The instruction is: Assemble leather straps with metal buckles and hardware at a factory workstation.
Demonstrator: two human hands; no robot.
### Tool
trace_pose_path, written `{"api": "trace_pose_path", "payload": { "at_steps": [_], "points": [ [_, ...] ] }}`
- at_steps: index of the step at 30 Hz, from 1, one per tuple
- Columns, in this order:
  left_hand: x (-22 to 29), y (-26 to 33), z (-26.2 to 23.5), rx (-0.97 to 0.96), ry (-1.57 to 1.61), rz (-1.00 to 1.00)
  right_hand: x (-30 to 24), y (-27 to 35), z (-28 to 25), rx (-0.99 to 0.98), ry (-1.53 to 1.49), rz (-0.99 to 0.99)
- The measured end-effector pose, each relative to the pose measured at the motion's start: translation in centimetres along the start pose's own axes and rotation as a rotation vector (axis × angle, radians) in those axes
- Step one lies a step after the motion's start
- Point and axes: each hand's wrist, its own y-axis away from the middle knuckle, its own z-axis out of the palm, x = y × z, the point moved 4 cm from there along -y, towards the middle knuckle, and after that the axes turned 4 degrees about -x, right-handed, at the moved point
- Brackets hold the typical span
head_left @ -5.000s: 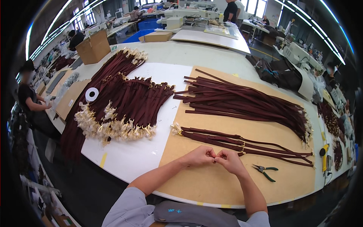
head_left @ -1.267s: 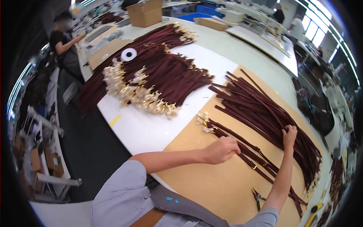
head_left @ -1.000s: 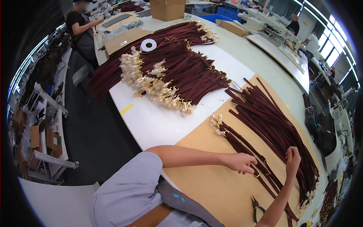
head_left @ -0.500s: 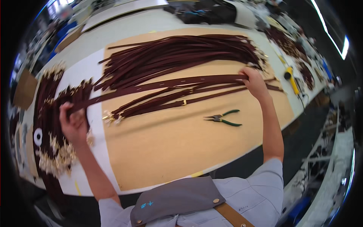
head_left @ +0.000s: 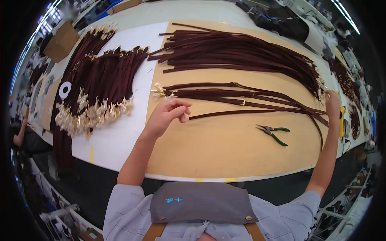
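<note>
A long, flat, dark maroon strap (head_left: 229,113) lies on a smooth tan sheet (head_left: 225,152), its left end just beside the left hand (head_left: 165,115), whose fingers are loosely bent and apart. The right hand (head_left: 333,105) is near the right ends of the straps; whether its fingers are clamped on one, I cannot tell. The tan sheet adjoins a glossy white sheet (head_left: 140,84) on a broad pale table (head_left: 173,10), with yellow tape (head_left: 91,154) along the near edge. Slim green-handled pliers (head_left: 270,129) rest on the tan sheet. In the room, a brown cardboard box (head_left: 61,42) stands at the left, near a co-worker's forearm (head_left: 20,134); bright tube lights (head_left: 346,17) show at upper right.
</note>
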Motion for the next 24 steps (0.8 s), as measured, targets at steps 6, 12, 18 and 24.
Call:
{"api": "trace_pose_path", "payload": {
  "at_steps": [6,12,18,24],
  "points": [
    [-1.6,2.1,-2.5,0.094,-0.321,-0.098,-22.8,4.3,6.6,-0.462,-0.777,-0.255],
    [-2.7,2.4,-1.6,0.187,-0.820,0.026,-37.7,10.9,8.6,-0.159,-0.754,-0.715],
    [-0.6,2.1,-4.4,0.347,-0.837,0.079,-38.5,10.9,13.0,-0.007,-0.902,-0.620],
    [-1.2,-7.9,4.0,0.008,-0.941,0.484,-38.6,10.2,13.1,-0.195,-0.996,-0.535]
  ]
}}
